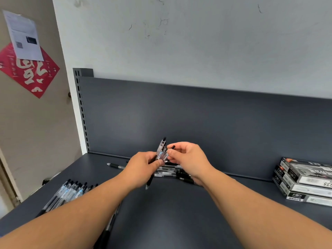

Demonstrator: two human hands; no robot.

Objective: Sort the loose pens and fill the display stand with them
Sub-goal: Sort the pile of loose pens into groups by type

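My left hand [143, 168] grips a small bunch of clear pens with black clickers [161, 148], held upright over the dark shelf [170, 212]. My right hand [186, 157] pinches one pen [172, 147] right beside that bunch, its fingers touching the bunch's upper end. Under both hands lies a loose pile of pens [170, 172]. A single black pen [115, 165] lies apart to the left. A sorted row of pens [71, 193] lies side by side at the near left, partly hidden by my left forearm. No display stand is in view.
Three stacked pen boxes [305, 182] sit at the right end of the shelf. The shelf's dark back panel [197, 119] rises behind the pens, with a slotted upright [81, 112] at its left. A door with a red poster [30, 72] stands further left.
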